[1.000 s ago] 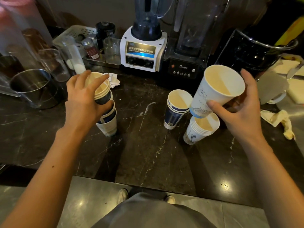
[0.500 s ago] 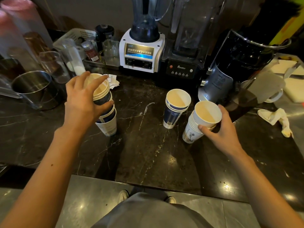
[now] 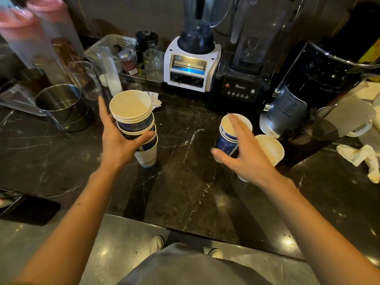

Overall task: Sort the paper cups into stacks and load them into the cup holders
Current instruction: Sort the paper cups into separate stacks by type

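Observation:
Three cup stacks stand on the dark marble counter [image 3: 185, 188]. The tall mixed stack of blue and white cups [image 3: 132, 118] leans at the left. My left hand [image 3: 117, 140] holds it from the side, thumb curled across its front, fingers stretched up behind it. A short blue stack [image 3: 225, 140] stands in the middle. My right hand [image 3: 246, 155] is spread open over it, with the thumb by its lower left side and the index finger across its rim. A white stack [image 3: 270, 149] sits just to the right, partly hidden by that hand.
A steel pot [image 3: 61, 103] and glass tumblers [image 3: 84, 79] stand at the left, below clear tubes with pink tops [image 3: 26, 33]. Behind are a white blender [image 3: 191, 64], a black blender [image 3: 240, 87] and a black machine [image 3: 308, 89]. A crumpled cloth [image 3: 362, 159] lies at the right.
My right hand lowered the white cup onto the white stack, let go and moved left over the blue stack. My left hand slid from the top of the tall stack to its side.

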Demonstrator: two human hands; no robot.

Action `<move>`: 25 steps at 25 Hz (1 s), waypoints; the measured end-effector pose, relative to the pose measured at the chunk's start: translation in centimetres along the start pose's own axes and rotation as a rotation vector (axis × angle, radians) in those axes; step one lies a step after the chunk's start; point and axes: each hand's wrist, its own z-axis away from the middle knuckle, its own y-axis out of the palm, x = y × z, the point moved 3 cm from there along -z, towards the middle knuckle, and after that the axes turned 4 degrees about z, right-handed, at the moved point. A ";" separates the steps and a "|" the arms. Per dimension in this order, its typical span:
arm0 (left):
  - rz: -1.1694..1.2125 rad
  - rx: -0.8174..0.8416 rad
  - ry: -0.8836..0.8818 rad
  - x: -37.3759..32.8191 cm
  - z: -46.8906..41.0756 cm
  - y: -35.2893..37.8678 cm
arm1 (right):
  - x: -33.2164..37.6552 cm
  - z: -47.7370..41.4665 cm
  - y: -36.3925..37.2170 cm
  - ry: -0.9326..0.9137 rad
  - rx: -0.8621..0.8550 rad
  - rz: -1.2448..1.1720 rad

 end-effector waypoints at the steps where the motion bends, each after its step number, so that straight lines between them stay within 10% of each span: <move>1: 0.042 0.018 -0.017 0.5 0.1 0.1 | 1.9 -1.2 0.8 -0.035 0.044 -0.086; 12: 0.131 0.121 0.003 1.2 0.4 2.0 | 11.6 -10.2 5.0 -0.159 0.162 -0.191; 25: 0.227 0.398 0.046 -2.2 3.2 10.2 | 5.2 -5.6 -0.4 -0.008 0.107 -0.063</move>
